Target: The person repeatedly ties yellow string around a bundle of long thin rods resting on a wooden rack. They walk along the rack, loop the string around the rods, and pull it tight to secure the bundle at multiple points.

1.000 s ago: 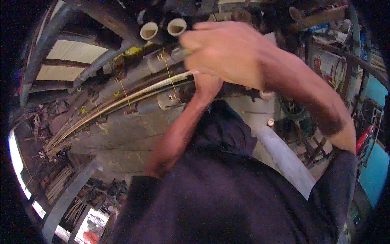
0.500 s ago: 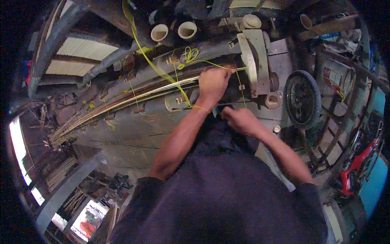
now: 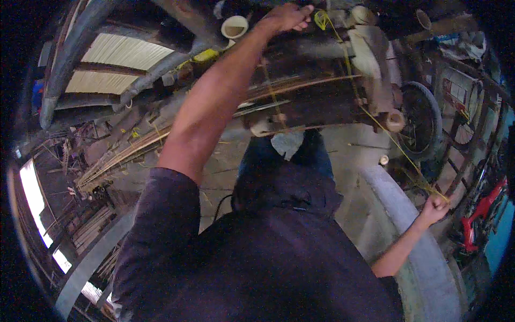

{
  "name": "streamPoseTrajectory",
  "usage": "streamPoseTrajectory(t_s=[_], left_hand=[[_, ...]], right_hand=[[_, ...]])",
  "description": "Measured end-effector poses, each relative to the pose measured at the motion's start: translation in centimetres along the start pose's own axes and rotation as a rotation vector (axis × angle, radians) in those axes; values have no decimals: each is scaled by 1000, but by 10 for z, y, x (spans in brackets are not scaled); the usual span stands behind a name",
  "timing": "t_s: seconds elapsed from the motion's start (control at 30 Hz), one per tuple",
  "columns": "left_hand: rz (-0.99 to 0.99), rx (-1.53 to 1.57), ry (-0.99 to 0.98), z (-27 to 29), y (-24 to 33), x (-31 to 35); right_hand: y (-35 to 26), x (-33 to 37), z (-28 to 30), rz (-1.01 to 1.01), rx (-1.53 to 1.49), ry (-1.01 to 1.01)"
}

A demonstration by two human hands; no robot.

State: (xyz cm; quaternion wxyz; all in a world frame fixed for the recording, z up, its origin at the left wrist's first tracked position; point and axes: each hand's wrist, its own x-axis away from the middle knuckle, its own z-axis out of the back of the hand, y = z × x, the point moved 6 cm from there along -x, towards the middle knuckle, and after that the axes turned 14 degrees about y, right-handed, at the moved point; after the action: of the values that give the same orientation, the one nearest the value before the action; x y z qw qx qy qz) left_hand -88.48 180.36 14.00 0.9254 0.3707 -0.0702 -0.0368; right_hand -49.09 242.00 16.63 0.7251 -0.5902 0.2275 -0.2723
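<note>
My left hand is stretched out to the far side over the workbench, fingers curled. A small looped bundle of yellow string is just right of its fingertips; whether the hand grips any of it cannot be told. From the loops the string crosses the bench. It then runs in a straight line to my right hand, which is closed on it, low at the right. Between the hands, long thin pale strips lie along the dark bench, reaching far left. My left forearm covers part of them.
A pale clamp-like block stands at the bench's right end, beside a round tube end. Beyond it are a wheel and a red frame part. A pale tube opens upward beyond the bench. A grey curved surface lies under my right arm.
My hands have parted widely: the left went forward to the far side, the right out to the lower right with the string. The string loops now sit farther away and to the right.
</note>
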Motion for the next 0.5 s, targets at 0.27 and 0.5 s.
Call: streamPoseTrajectory(t_s=[0.27,0.5], left_hand=[[-137,-35,183,173,-121,132],[-40,67,365,160,-109,332]], right_hand=[[-68,361,-329,-669,192,-854],[-177,392,-469,450,300,-1057]])
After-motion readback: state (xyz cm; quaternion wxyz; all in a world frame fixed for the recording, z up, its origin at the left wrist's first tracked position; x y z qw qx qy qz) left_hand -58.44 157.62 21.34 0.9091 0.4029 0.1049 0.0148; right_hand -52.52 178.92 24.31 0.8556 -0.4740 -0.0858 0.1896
